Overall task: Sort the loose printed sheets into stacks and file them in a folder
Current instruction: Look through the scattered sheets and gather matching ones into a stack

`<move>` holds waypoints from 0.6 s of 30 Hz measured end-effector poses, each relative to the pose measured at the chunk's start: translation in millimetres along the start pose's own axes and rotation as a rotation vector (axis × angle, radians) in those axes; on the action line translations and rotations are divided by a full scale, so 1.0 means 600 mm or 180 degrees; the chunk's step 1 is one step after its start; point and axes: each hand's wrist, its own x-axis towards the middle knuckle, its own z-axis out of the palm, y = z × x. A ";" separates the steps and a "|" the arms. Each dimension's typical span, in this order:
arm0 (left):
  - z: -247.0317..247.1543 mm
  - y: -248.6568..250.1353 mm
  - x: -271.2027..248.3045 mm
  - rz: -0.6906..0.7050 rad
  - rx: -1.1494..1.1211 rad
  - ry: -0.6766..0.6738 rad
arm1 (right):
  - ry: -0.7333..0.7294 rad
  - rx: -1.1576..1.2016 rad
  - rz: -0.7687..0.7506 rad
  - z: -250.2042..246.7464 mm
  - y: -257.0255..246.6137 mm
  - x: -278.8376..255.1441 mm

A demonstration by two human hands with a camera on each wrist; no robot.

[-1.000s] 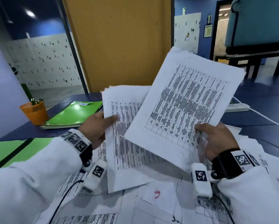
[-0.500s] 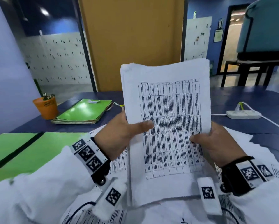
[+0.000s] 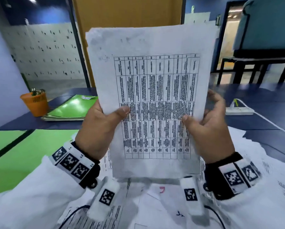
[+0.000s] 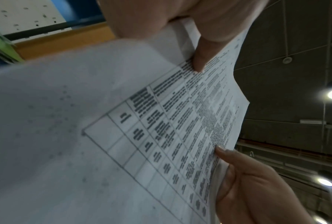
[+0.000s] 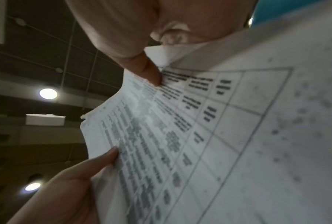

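Observation:
A stack of printed sheets (image 3: 155, 90) with a dense table on the front stands upright in front of me, bottom edge just above the table. My left hand (image 3: 103, 128) grips its left edge, thumb on the printed face. My right hand (image 3: 206, 129) pinches the right edge, thumb on the front and fingers curled behind. The left wrist view shows the stack (image 4: 161, 136) under my left thumb, with the right hand (image 4: 247, 181) at the far edge. In the right wrist view the same sheets (image 5: 199, 136) curl slightly under my right thumb. A closed green folder (image 3: 72, 108) lies at the back left.
Loose printed sheets (image 3: 155, 205) cover the dark blue table below my wrists and spread to the right (image 3: 254, 154). A green surface (image 3: 23, 156) with a black line lies at the left. An orange pen cup (image 3: 35, 103) stands beside the folder, a white power strip (image 3: 239, 111) at the right.
The tilted sheet in my right hand has been laid onto the sheets in my left. Both hands now hold one squared stack, raised upright and closer to me.

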 end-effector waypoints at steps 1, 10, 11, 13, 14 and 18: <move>0.000 0.001 -0.002 0.0085 0.0156 0.0156 | 0.0055 -0.0126 -0.0094 0.011 -0.005 -0.004; -0.025 -0.064 -0.013 -0.0461 -0.0140 0.0552 | -0.0119 -0.1071 0.0595 0.047 -0.011 -0.028; -0.029 -0.076 -0.017 -0.0583 -0.0204 0.0554 | -0.0100 -0.1024 0.0724 0.048 -0.009 -0.027; -0.034 -0.091 -0.022 -0.0737 -0.0233 0.0572 | -0.0035 -0.0862 0.0892 0.053 -0.001 -0.024; -0.035 -0.095 -0.023 -0.0783 -0.0223 0.0575 | -0.0008 -0.0820 0.0952 0.056 0.001 -0.024; -0.035 -0.106 -0.025 -0.1008 -0.0146 0.0448 | 0.0017 -0.0760 0.1108 0.061 0.003 -0.028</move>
